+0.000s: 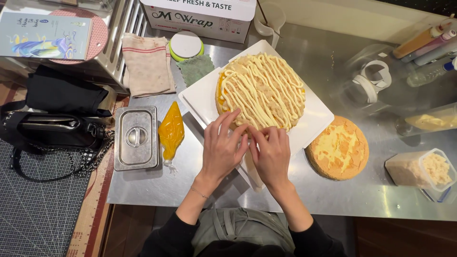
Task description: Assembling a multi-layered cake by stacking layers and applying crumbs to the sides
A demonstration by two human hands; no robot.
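Here, both hands together at the near edge of the round cake layer [261, 90] in the frame's centre, left hand [223, 147] and right hand [270, 153] equally close, fingers loosely spread and touching its rim, gripping nothing, cake lying just beyond fingertips on the white board [202, 97].

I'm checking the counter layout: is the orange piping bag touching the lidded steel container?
Apart. The head view shows bare counter between the orange piping bag and the lidded steel container.
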